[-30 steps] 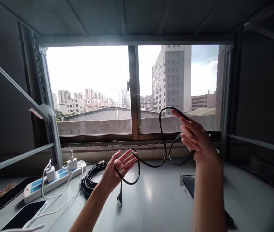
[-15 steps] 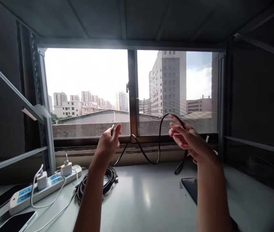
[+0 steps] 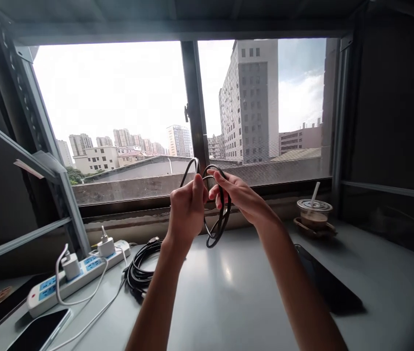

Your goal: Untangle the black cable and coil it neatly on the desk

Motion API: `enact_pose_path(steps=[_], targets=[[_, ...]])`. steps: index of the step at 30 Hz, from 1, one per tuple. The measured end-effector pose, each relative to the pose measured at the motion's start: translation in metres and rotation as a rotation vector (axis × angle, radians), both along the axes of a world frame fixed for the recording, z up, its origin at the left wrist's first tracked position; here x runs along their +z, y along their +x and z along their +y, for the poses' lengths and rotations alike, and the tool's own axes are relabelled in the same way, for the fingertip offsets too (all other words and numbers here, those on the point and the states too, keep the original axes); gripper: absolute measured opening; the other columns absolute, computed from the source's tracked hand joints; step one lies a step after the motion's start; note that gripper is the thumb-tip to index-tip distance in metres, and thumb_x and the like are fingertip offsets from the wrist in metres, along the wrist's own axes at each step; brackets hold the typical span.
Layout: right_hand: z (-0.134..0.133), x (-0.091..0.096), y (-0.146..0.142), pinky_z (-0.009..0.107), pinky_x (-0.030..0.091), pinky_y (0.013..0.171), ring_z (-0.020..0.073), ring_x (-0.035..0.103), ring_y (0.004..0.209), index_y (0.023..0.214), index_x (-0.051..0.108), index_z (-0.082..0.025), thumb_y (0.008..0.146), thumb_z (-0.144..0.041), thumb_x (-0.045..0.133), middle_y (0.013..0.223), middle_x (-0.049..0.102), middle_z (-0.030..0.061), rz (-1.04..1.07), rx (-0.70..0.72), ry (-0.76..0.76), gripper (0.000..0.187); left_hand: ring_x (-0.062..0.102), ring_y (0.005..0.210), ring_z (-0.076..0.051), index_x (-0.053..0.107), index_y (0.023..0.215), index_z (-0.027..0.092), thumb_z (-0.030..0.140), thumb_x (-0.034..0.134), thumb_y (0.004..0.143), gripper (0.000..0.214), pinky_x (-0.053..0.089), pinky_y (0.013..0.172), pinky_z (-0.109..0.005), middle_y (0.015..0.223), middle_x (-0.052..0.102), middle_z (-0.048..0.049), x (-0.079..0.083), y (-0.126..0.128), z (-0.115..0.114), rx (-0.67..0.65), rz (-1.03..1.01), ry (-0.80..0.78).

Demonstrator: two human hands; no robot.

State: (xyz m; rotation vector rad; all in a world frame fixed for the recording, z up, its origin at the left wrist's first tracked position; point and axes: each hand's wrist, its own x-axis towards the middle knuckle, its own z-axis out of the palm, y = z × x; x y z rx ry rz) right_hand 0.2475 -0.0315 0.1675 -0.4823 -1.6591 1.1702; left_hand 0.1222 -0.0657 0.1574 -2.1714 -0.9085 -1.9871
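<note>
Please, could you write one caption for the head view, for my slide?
Left hand and right hand hold a looped black cable above a grey table before a window.

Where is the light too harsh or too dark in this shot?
Head view: the white sky through the wide two-pane glass window is blown out at left; head view: the smooth pale-grey tabletop carries a soft glare spot; head view: the plain dark wall at right sinks to near black.

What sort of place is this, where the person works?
Probably an indoor desk or workbench: a smooth grey tabletop within a grey metal shelf frame, a white power strip with blue sockets on it, and a wide dark-framed window behind, showing city buildings.
</note>
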Motion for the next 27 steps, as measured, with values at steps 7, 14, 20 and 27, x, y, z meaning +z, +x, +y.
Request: enact_pose_path(steps=[7,14,20,27], targets=[[-0.004,0.004,0.033,0.023,0.052,0.065,0.0132,0.066,0.071,0.106,0.058,-0.015,0.083,-0.054,0.05,0.078,0.067,0.0039,0.074,-0.173,-0.063,0.046,0.027,0.039,-0.007,0.036,0.049,0.018,0.037,0.031,0.093,0.048,0.021,0.044,-0.025,0.043,0.031,0.0032,-0.009,0.014,-0.015,0.136,0.254,0.064],[-0.011,0.001,0.03,0.021,0.054,0.062,0.0124,0.067,0.073,0.112,0.057,-0.014,0.075,-0.024,0.065,0.092,0.068,0.0051,-0.05,-0.223,0.051,0.039,0.017,0.041,-0.008,0.025,0.044,0.018,0.032,0.036,0.086,0.046,0.02,0.044,-0.025,0.042,0.023,0.0034,-0.015,0.031,-0.013,0.059,0.581,-0.15],[0.002,-0.005,0.026,0.021,0.053,0.053,0.009,0.062,0.054,0.124,0.047,-0.009,0.081,-0.011,0.053,0.091,0.069,0.0073,-0.181,-0.386,0.139,0.044,0.043,0.045,-0.009,0.051,0.063,0.018,0.037,0.048,0.082,0.027,0.032,0.047,-0.021,0.049,0.046,0.0027,-0.002,0.013,-0.009,0.207,0.256,0.03],[0.015,-0.008,0.024,0.026,0.051,0.065,0.0148,0.063,0.076,0.099,0.065,-0.017,0.079,-0.007,0.053,0.083,0.07,0.0024,-0.247,-0.597,0.407,0.026,0.053,0.104,-0.026,0.046,0.122,0.018,0.031,0.055,0.077,0.047,0.04,0.086,-0.037,0.116,0.053,-0.0071,0.003,-0.008,0.012,0.353,0.28,-0.036]])
